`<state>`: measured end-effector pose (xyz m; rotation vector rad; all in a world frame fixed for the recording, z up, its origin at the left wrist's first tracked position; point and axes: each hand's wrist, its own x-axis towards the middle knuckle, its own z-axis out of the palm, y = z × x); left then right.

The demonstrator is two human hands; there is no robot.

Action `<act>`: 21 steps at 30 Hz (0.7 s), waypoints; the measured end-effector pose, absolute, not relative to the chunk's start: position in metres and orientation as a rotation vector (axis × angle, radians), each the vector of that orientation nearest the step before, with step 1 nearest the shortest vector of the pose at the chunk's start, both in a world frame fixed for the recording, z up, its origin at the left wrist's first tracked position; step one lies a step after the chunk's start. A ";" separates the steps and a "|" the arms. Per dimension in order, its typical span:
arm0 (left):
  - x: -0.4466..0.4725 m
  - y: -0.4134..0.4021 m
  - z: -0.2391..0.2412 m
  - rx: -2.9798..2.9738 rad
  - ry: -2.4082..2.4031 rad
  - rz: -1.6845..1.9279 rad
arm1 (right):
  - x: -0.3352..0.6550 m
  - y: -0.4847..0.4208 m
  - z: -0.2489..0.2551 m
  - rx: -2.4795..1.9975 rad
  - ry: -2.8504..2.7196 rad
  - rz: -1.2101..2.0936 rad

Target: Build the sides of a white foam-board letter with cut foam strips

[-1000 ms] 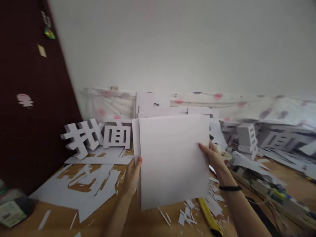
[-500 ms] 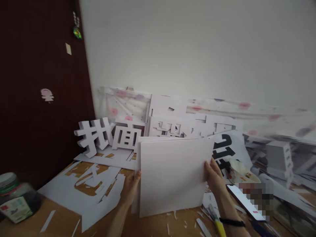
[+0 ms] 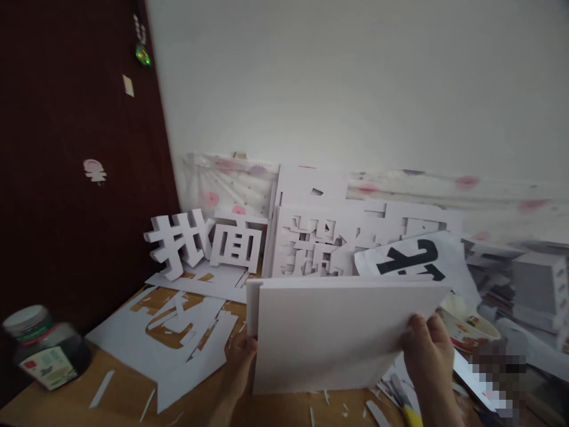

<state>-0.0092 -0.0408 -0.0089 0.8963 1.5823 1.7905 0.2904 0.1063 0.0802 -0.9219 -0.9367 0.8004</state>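
Note:
Two or more plain white foam boards (image 3: pixel 338 338) stand upright between my hands, just above the wooden table. One board behind juts out a little at the left edge. My left hand (image 3: pixel 240 359) grips the lower left edge, its thumb on the near side. My right hand (image 3: pixel 429 350) is closed on the right edge, its other fingers partly hidden. Behind the boards lies a white paper with a black printed character (image 3: pixel 411 258). White cut-out characters (image 3: pixel 237 246) stand at the back left, next to boards with character-shaped holes (image 3: pixel 311 178).
A dark-filled jar (image 3: pixel 48 350) stands at left. Cut sheet remnants (image 3: pixel 133 341) and scraps lie on the table (image 3: pixel 178 409). At right are a yellow-handled cutter (image 3: pixel 411 415), a paper bowl (image 3: pixel 471 323), a phone (image 3: pixel 475 379) and stacked white pieces (image 3: pixel 537 290).
The boards' top edge has come lower and their right side has swung outward. My right hand has moved right and down with them. The view has shifted slightly left.

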 end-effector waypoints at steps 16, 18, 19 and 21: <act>0.014 -0.026 0.023 0.884 1.872 2.088 | 0.273 0.093 0.076 -0.981 -0.792 0.543; 0.005 -0.017 0.031 0.848 1.964 2.132 | 0.279 0.092 0.078 -0.961 -0.799 0.590; -0.004 -0.011 0.037 0.837 1.998 2.145 | 0.282 0.092 0.080 -0.947 -0.798 0.608; -0.029 0.004 0.051 0.832 2.052 2.185 | 0.290 0.090 0.083 -0.917 -0.791 0.620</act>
